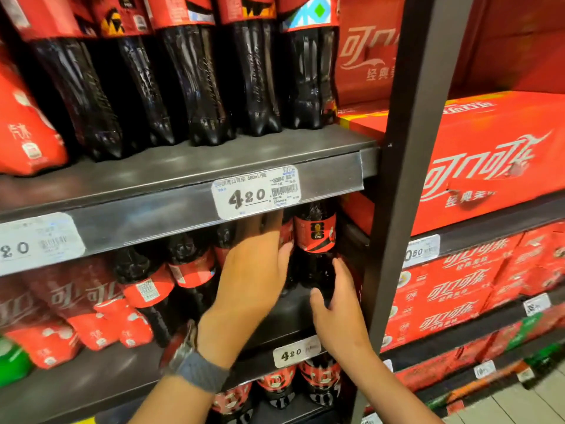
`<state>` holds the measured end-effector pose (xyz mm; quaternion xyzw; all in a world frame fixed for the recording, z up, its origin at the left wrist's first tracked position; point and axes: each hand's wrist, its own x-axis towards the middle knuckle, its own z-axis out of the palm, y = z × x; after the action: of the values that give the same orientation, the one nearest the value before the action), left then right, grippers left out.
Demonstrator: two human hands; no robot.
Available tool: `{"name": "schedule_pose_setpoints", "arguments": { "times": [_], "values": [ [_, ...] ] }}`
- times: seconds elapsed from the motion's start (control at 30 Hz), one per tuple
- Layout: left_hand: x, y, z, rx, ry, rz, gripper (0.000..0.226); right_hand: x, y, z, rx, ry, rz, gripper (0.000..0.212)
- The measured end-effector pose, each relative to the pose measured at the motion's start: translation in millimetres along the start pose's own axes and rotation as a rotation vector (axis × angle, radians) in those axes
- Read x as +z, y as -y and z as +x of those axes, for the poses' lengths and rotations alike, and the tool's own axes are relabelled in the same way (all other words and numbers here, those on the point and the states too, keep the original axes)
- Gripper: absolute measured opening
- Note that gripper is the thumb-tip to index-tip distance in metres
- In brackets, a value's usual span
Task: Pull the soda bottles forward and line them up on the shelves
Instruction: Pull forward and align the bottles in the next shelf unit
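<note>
Both your hands were in the middle shelf (275,316), at its right end by the dark upright post (406,148). Your right hand (339,304) was wrapped round the lower part of a cola bottle (316,237), thumb on the near side and fingers round the right. That bottle stood upright, set back from the front edge, just beside the post. Your left hand (253,270), watch (183,353) on the wrist, reached in just left of it. Its fingers ran into the dark under the upper shelf (183,166), so I couldn't tell if they held anything. More bottles (143,283) stood further left. There was a 4.20 price tag (256,192) on the upper shelf's edge and red cases (489,166) in the next bay.
</note>
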<state>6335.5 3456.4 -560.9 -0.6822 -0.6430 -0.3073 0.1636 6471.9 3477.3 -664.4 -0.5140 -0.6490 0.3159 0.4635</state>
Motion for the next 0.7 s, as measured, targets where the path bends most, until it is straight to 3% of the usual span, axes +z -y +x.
{"name": "schedule_pose_setpoints", "arguments": {
  "times": [0.03, 0.1, 0.2, 0.3, 0.57, 0.7],
  "values": [
    [6, -3, -15, 0.051, -0.077, -0.040, 0.039, 0, 1, -4, -0.043, -0.038, -0.004, 0.059],
    [17, -11, -48, 0.009, -0.046, -0.229, 0.045, 2, 4, -11, -0.137, -0.081, 0.018, 0.045],
    [36, -16, -81, -0.413, 0.161, -0.597, 0.054, 5, 15, -13, -0.073, 0.129, 0.200, 0.041],
    [50, -14, -88, -0.630, 0.274, -0.781, 0.059, 12, 21, -1, 0.110, 0.301, 0.390, 0.035],
    [51, -5, -83, -0.728, 0.311, -0.958, 0.053, 18, 21, -12, 0.162, 0.341, 0.525, 0.053],
    [51, -9, -86, -0.750, 0.281, -0.952, 0.055, 19, 18, -19, 0.139, 0.271, 0.446, 0.035]
  ]
}}
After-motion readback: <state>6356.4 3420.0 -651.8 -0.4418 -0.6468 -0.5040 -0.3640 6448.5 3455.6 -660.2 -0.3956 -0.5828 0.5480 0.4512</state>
